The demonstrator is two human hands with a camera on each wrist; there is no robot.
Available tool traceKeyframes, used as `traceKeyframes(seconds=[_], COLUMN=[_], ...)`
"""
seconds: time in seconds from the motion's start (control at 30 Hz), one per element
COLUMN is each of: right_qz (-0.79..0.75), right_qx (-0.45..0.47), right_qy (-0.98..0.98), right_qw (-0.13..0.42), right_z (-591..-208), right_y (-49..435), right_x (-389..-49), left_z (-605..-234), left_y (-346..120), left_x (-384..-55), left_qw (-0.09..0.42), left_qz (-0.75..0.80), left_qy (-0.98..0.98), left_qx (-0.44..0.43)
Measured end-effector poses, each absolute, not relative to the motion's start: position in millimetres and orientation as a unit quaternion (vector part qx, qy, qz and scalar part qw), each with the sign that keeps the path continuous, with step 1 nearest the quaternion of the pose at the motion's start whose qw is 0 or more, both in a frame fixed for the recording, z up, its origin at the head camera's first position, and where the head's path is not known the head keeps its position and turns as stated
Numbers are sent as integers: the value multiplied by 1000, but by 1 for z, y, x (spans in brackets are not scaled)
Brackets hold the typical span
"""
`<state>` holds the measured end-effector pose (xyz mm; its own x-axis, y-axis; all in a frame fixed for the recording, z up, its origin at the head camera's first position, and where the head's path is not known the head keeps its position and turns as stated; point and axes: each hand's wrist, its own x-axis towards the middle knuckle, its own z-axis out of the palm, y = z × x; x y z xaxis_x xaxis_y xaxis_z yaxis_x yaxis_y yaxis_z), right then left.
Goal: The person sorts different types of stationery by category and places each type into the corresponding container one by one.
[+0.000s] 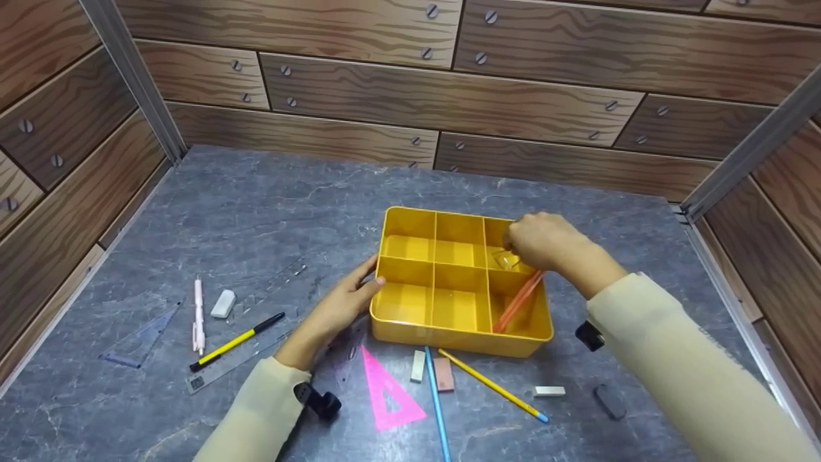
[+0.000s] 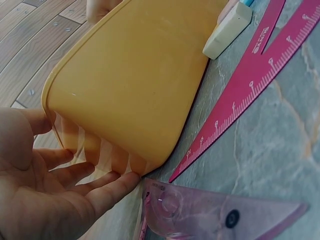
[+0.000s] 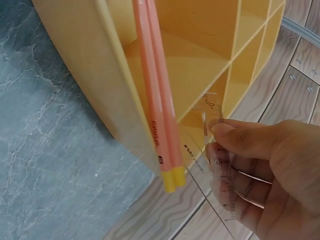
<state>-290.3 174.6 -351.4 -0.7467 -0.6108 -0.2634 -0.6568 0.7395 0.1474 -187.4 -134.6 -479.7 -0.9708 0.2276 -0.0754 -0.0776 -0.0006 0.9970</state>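
A yellow box [image 1: 462, 335] with several compartments stands on the grey table. My left hand [image 1: 333, 311] holds its left side, fingers spread against the outer wall and thumb at the rim. At the back right compartment, my right hand [image 1: 545, 242] pinches a clear set square [image 3: 216, 137] by its scaled edge. Part of the set square dips into that compartment. Two red pencils [image 3: 159, 100] with yellow ends lean in the front right compartment, close to the right hand. Below the left hand, a purple-tinted drawing tool [image 2: 200, 210] lies by the box's corner.
Before the box lie a pink set square [image 1: 403, 421], blue pencil [image 1: 438, 410], yellow pencil [image 1: 494, 382], pink eraser [image 1: 443, 375] and white erasers [image 1: 417, 366]. Left are a yellow-black pen [image 1: 237, 340], clear ruler [image 1: 224, 371], pink pen [image 1: 198, 314] and bluish set square [image 1: 118, 357]. Wood-patterned walls [image 1: 359, 90] surround the table.
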Motion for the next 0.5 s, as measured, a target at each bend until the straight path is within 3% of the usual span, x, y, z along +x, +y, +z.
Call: traceKeyframes(seconds=[0.37,0.5], right_qz=[126,121], right_qx=[-330,-331], right_qy=[926,928], right_qw=[135,123], right_z=[-361,-360], right_y=[179,181], right_x=[-294,-293], left_z=[-480,-480], left_y=[-134,-133], left_x=[-187,-187], left_qw=[103,106], left_qz=[717,718], left_qy=[687,685], left_qx=[65,62])
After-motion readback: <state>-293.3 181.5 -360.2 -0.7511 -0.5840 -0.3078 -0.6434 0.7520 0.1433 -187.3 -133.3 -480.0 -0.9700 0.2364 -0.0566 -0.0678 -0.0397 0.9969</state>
